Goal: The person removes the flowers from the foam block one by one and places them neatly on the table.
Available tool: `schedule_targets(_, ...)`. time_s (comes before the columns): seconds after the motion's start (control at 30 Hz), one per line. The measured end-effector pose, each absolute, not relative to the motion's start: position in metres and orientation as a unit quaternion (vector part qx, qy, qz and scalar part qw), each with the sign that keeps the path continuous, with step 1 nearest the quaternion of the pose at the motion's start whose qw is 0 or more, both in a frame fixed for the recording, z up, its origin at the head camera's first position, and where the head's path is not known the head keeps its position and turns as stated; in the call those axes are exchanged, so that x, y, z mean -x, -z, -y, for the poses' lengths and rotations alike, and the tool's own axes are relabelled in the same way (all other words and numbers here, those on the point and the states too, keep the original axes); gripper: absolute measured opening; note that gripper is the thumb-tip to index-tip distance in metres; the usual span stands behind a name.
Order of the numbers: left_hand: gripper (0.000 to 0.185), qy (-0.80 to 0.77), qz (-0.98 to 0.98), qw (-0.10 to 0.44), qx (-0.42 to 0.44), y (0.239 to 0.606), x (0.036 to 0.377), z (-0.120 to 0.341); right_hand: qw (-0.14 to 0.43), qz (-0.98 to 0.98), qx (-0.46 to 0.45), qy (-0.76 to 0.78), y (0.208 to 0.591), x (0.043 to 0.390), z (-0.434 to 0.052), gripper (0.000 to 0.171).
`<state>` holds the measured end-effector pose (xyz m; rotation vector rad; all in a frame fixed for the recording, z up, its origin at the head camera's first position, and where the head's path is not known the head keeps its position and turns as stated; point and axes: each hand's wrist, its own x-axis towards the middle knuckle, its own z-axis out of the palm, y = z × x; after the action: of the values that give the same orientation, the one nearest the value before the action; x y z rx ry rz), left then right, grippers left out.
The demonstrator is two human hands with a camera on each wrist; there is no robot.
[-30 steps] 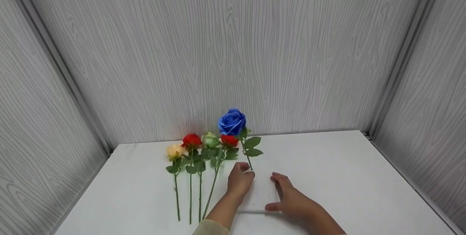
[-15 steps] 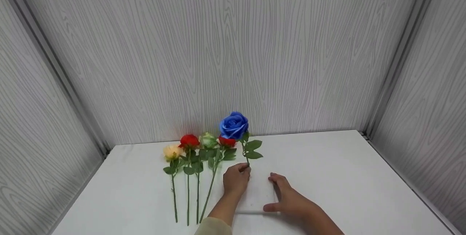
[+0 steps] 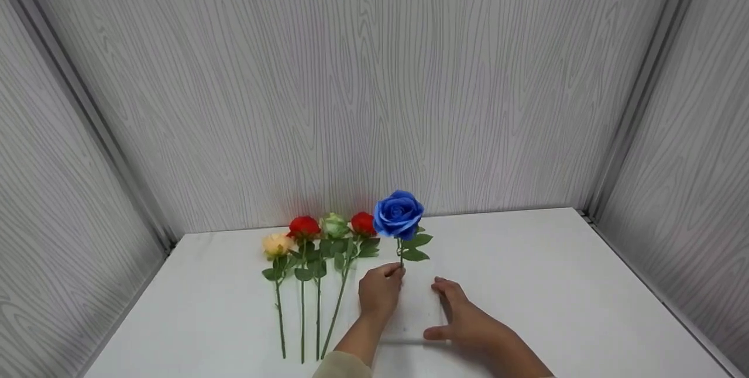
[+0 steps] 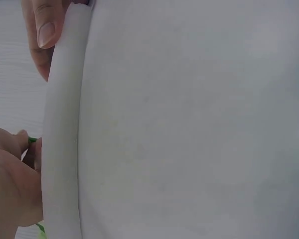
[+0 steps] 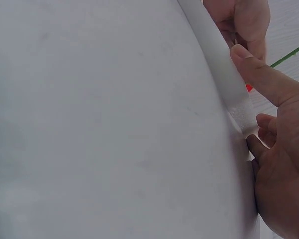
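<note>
My left hand (image 3: 391,272) pinches the green stem (image 3: 401,256) of a blue rose (image 3: 398,214) and holds it upright at the far edge of a white foam block (image 3: 415,315). The block lies flat on the table and is hard to tell from it. My right hand (image 3: 453,308) rests against the block's right side, thumb at its near edge, fingers fairly straight. The left wrist view shows the block's edge (image 4: 62,149), my left hand (image 4: 12,174) and a bit of stem. In the right wrist view my right hand (image 5: 279,164) has its index finger lying along the block's edge (image 5: 224,74).
Four more roses lie side by side on the white table (image 3: 556,284), left of my hands: a cream one (image 3: 276,244), a red one (image 3: 304,227), a pale green one (image 3: 335,224) and another red one (image 3: 362,223). Grey wood-grain walls close in three sides.
The blue rose's bloom has swung to the right and dropped lower, from leaning over the red rose to standing nearly straight. My left hand shifted slightly left. The right hand stayed put.
</note>
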<state>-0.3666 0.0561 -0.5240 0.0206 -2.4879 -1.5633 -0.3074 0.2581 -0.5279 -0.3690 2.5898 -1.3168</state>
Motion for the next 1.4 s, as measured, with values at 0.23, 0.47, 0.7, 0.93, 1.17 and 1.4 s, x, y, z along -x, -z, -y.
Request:
schedule_targets(0.23,0.018,0.567,0.816,0.114,0.002,0.528,0.367,-0.057,0.107,-0.882,0.125,0.441,0.529,0.307,-0.258,0.111)
schedule_targets(0.47,0.017,0.57,0.809,0.145,0.0,0.529,0.363,-0.058,0.102,-0.883,0.127,0.44,0.53,0.306,-0.256,0.112)
schedule_targets(0.7,0.012,0.472,0.845,0.245,0.047,0.526,0.359,-0.063,0.111,-0.885,0.111,0.439,0.528,0.308,-0.255,0.115)
schedule_targets(0.93,0.01,0.476,0.843,0.24,0.068,0.515,0.355,-0.063,0.12,-0.887,0.095,0.436,0.523,0.308,-0.255,0.115)
schedule_targets(1.17,0.011,0.488,0.842,0.216,0.075,0.506,0.35,-0.058,0.12,-0.883,0.1,0.442,0.523,0.307,-0.254,0.115)
schedule_targets(1.4,0.012,0.522,0.832,0.167,0.088,0.502,0.347,-0.054,0.121,-0.885,0.095,0.44,0.525,0.308,-0.254,0.118)
